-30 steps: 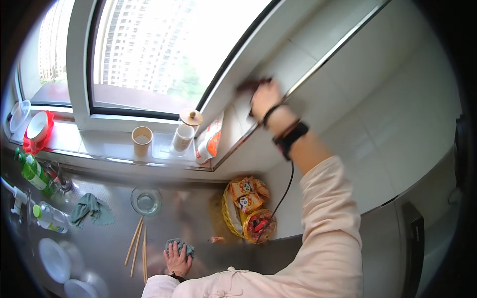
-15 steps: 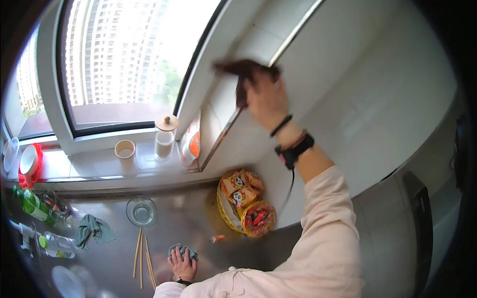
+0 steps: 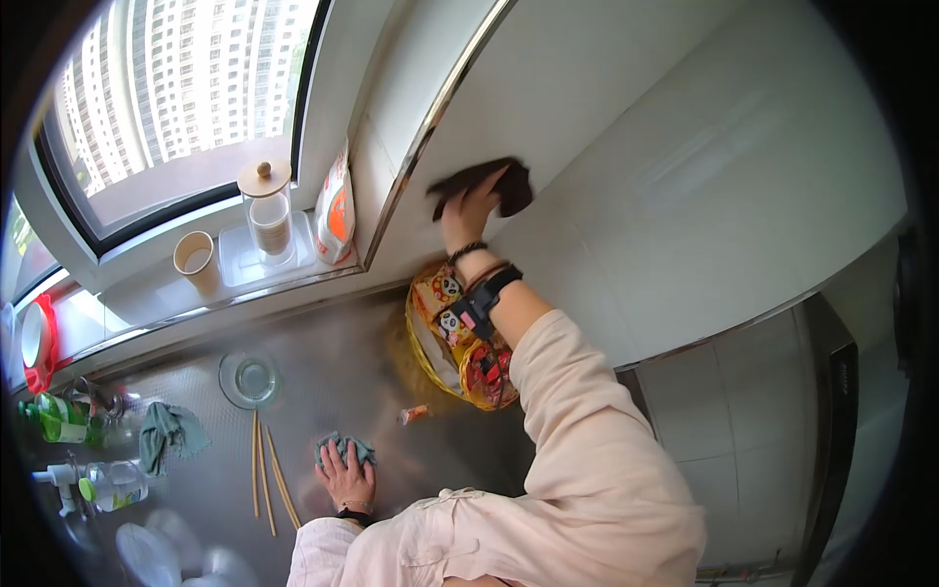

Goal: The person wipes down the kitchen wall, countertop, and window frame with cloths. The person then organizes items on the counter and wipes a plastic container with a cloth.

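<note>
My right hand [image 3: 468,215] holds a dark brown cloth [image 3: 509,191] against the white wall [image 3: 587,127], past the metal-edged corner of the window recess. Its fingers are partly covered by the cloth. Low on the steel counter [image 3: 323,342], my left hand [image 3: 347,482] rests with fingers spread on a crumpled grey-green cloth [image 3: 344,449]. Close to that hand lie several wooden chopsticks [image 3: 274,479] and a small orange-and-white wrapper [image 3: 415,415]. Below my right forearm stands a yellow basket [image 3: 423,357] of snack packets [image 3: 445,303], partly hidden by the wrist.
A glass bowl [image 3: 248,380], another grey-green cloth [image 3: 168,436] and bottles [image 3: 112,486] are on the counter's left. The window ledge bears a paper cup [image 3: 199,264], a wooden-lidded jar [image 3: 267,220], an orange-and-white bag [image 3: 337,215] and a red-rimmed dish [image 3: 37,342].
My right hand has carried the brown cloth from the metal-edged corner onto the wall to its right, lower down. The view has shifted. My left hand stays on its cloth.
</note>
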A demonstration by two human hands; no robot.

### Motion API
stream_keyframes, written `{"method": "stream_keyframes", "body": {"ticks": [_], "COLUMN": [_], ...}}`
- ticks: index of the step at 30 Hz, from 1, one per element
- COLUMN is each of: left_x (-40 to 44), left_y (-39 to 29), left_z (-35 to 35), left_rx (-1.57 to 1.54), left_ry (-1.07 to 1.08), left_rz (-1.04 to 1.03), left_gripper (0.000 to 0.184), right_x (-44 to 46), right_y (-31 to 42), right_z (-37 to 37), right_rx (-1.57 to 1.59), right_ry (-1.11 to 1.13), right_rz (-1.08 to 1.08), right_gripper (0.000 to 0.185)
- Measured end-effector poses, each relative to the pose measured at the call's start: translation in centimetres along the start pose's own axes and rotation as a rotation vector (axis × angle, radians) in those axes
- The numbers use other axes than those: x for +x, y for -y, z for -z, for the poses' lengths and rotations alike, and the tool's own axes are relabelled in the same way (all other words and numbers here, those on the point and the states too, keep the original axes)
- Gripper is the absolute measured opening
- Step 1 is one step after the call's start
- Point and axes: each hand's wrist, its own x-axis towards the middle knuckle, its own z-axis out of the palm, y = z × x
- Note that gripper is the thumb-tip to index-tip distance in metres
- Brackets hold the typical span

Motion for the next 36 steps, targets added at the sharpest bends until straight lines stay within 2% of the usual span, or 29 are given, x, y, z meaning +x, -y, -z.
{"method": "stream_keyframes", "body": {"ticks": [4, 5, 6, 8, 9, 10, 11, 13, 15, 16, 17, 18, 19, 20, 21, 22, 23, 24, 25, 26, 27, 28, 29, 30, 31, 33, 34, 35, 36], "left_x": [0.2, 0.2, 0.2, 0.3, 0.5, 0.6, 0.5, 0.4, 0.5, 0.6, 0.6, 0.4, 0.5, 0.7, 0.9, 0.8, 0.8, 0.8, 0.6, 0.4, 0.5, 0.5, 0.5, 0.6, 0.5, 0.0, 0.3, 0.4, 0.3], "left_y": [0.1, 0.1, 0.0, -0.1, -0.1, -0.2, -0.2, -0.2, -0.2, -0.1, 0.1, 0.2, 0.0, -0.2, -0.4, -0.3, -0.1, 0.0, 0.0, 0.4, 0.2, 0.0, 0.1, 0.1, 0.3, 0.5, 0.4, 0.4, 0.4], "left_z": [-0.2, -0.3, -0.3, -0.2, -0.2, -0.2, -0.2, -0.3, -0.2, -0.4, -0.6, -0.7, -0.4, -0.2, -0.2, 0.0, -0.1, -0.3, -0.6, -1.1, -0.9, -0.7, -0.8, -0.8, -0.9, -1.0, -1.3, -1.1, -1.1], "left_rx": [0.021, 0.036, 0.044, 0.053, 0.061, 0.066, 0.07, 0.076, 0.083, 0.09, 0.08, 0.071, 0.055, 0.061, 0.073, 0.089, 0.1, 0.111, 0.118, 0.151, 0.126, 0.099, 0.102, 0.102, 0.105, 0.116, 0.114, 0.117, 0.127], "left_ry": [-0.005, -0.005, 0.028, -0.003, 0.026, 0.022, 0.018, 0.024, 0.0, 0.004, 0.013, 0.029, -0.005, 0.023, 0.039, 0.055, 0.078, 0.028, -0.024, 0.015, -0.013, -0.042, -0.038, -0.042, -0.042, -0.042, -0.065, -0.062, -0.057], "left_rz": [-0.015, -0.009, 0.0, -0.005, 0.001, 0.008, 0.016, 0.013, 0.006, 0.013, 0.012, 0.014, 0.001, 0.006, 0.025, 0.037, 0.023, 0.007, -0.008, 0.006, -0.005, -0.011, -0.006, -0.013, -0.02, -0.019, -0.027, -0.027, -0.027], "left_gripper": [0.052, 0.052, 0.052, 0.052, 0.052, 0.051, 0.05, 0.05, 0.05, 0.05, 0.05, 0.051, 0.051, 0.051, 0.051, 0.051, 0.051, 0.05, 0.05, 0.051, 0.051, 0.051, 0.051, 0.051, 0.051, 0.051, 0.05, 0.05, 0.05], "right_x": [2.7, 6.1, 9.8, 16.0, 16.7, 16.7, 15.4, 11.9, 4.6, 1.0, -1.4, -4.5, -4.9, -7.8, -8.9, -11.5, -13.7, -15.3, -18.0, -20.8, -21.1, -24.2, -25.0, -26.1, -29.8, -32.8, -33.4, -33.3, -32.7], "right_y": [-0.3, -0.1, -0.6, -2.3, -0.7, 0.2, -1.4, -2.5, -0.6, -3.6, -2.7, -3.7, 0.8, -3.3, 1.3, 3.3, 5.3, 7.9, 8.8, 7.9, 7.7, 5.4, 5.0, 3.5, 0.2, -4.5, -6.5, -8.3, -8.9], "right_z": [0.4, 1.5, 2.4, 4.1, 5.1, 5.6, 4.6, 1.5, -0.4, -3.0, -3.2, -4.3, -2.0, -3.7, -0.5, 2.0, 4.8, 8.6, 11.1, 14.5, 18.1, 20.6, 23.2, 25.4, 27.3, 30.0, 30.1, 30.0, 28.9], "right_rx": [-0.089, -0.068, -0.072, -0.106, 0.014, 0.131, 0.114, 0.029, 0.19, 0.06, 0.187, 0.196, 0.533, 0.748, 0.883, 0.873, 0.903, 0.773, 1.025, 1.091, 1.066, 0.962, 0.883, 0.7, 0.568, 0.536, 0.505, 0.603, 0.582], "right_ry": [-0.047, -0.138, -0.29, -0.375, -0.381, -0.39, -0.376, -0.557, -0.415, -0.392, -0.279, -0.162, -0.24, -0.129, 0.037, 0.207, 0.372, 0.525, 0.602, 0.883, 1.091, 1.113, 1.001, 0.948, 0.812, 0.568, 0.5, 0.578, 0.515], "right_rz": [-0.083, -0.042, 0.111, -0.041, -0.173, -0.307, -0.326, -0.539, -0.84, -0.831, -1.078, -1.12, -1.315, -1.438, -1.368, -1.026, -0.941, -0.685, -1.196, -1.263, -1.262, -1.333, -1.74, -1.987, -2.007, -2.126, -2.092, -2.071, -1.947], "right_gripper": [0.075, 0.07, 0.063, 0.058, 0.058, 0.057, 0.057, 0.059, 0.06, 0.057, 0.052, 0.046, 0.04, 0.028, 0.013, 0.01, 0.012, 0.018, 0.031, 0.042, 0.046, 0.045, 0.043, 0.042, 0.041, 0.042, 0.042, 0.042, 0.042]}}
